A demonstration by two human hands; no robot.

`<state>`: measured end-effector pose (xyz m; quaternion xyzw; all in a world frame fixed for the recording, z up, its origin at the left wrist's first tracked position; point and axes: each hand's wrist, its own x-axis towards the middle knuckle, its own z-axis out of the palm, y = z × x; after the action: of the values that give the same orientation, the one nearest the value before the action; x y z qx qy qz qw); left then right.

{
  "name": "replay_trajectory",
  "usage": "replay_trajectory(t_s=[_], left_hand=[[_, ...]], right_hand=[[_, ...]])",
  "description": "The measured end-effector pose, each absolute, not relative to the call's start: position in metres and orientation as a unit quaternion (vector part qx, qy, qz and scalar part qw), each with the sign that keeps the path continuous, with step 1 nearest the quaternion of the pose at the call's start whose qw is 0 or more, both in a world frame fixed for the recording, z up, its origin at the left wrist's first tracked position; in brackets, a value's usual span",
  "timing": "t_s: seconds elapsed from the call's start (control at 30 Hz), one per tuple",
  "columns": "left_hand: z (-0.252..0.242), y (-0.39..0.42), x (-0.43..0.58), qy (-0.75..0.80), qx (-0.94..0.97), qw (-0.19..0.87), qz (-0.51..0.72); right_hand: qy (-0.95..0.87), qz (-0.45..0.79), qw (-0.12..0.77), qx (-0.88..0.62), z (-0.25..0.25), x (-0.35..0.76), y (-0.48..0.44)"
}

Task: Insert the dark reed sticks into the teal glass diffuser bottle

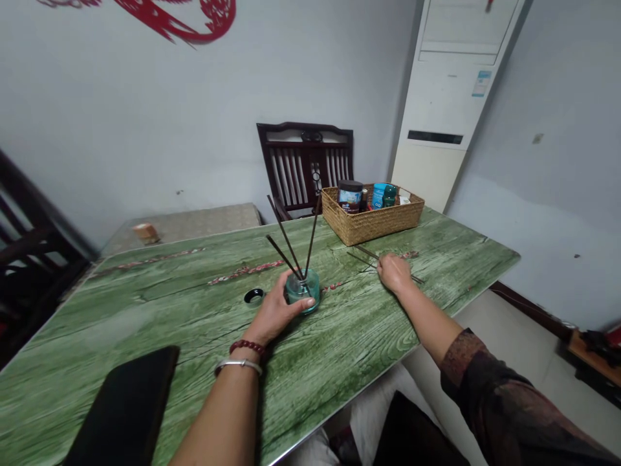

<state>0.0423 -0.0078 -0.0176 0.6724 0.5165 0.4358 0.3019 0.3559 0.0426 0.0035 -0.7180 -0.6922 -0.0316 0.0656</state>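
Note:
My left hand (275, 309) is wrapped round a small reed diffuser bottle (310, 291) of clear glass with bluish-green liquid, upright on the table. Three dark reed sticks (285, 239) stand in its neck and fan outward. To the right, my right hand (394, 273) is down at the tabletop with its fingers pinched on a dark reed stick (367, 250). Another thin stick (359, 259) lies beside it, and stick ends show past the hand's right side. The fingertips are partly hidden. A black ring-shaped cap (253, 296) rests left of the bottle.
A woven basket (373, 225) with jars and bottles stands at the back of the green table (194, 323). At the front left lies a black flat device (126, 404). Behind are a dark wooden chair (310, 162) and a tall white air conditioner (436, 110).

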Motion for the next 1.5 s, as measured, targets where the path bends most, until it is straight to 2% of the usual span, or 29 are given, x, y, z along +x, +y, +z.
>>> replay_trajectory(t_s=[0.13,0.2,0.33,0.43,0.57,0.83,1.03,1.27,1.5], left_hand=[[-0.018,-0.007,0.042,0.520,0.670,0.301,0.436],[-0.019,-0.007,0.042,0.517,0.668,0.303,0.442],[-0.019,-0.007,0.043,0.514,0.668,0.303,0.445],[-0.020,-0.007,0.043,0.513,0.670,0.298,0.447],[-0.023,-0.006,0.042,0.499,0.673,0.304,0.453],[-0.021,-0.008,0.043,0.495,0.674,0.311,0.451],[-0.024,-0.007,0.041,0.505,0.657,0.308,0.467],[-0.015,-0.012,0.034,0.457,0.668,0.377,0.450],[-0.016,-0.010,0.041,0.522,0.659,0.278,0.465]], right_hand=[[-0.716,-0.026,0.081,-0.693,0.010,0.350,0.034],[-0.723,-0.013,0.125,-0.680,0.019,0.347,0.031],[-0.725,0.061,0.324,-0.605,0.045,0.338,0.030],[-0.701,0.187,0.483,-0.490,0.066,0.324,0.031],[-0.652,0.334,0.592,-0.337,0.087,0.298,0.021],[-0.614,0.371,0.640,-0.275,0.096,0.276,0.007],[-0.605,0.383,0.642,-0.273,0.093,0.262,0.010],[-0.609,0.396,0.635,-0.263,0.088,0.243,0.016],[-0.607,0.410,0.618,-0.287,0.082,0.231,0.021]])
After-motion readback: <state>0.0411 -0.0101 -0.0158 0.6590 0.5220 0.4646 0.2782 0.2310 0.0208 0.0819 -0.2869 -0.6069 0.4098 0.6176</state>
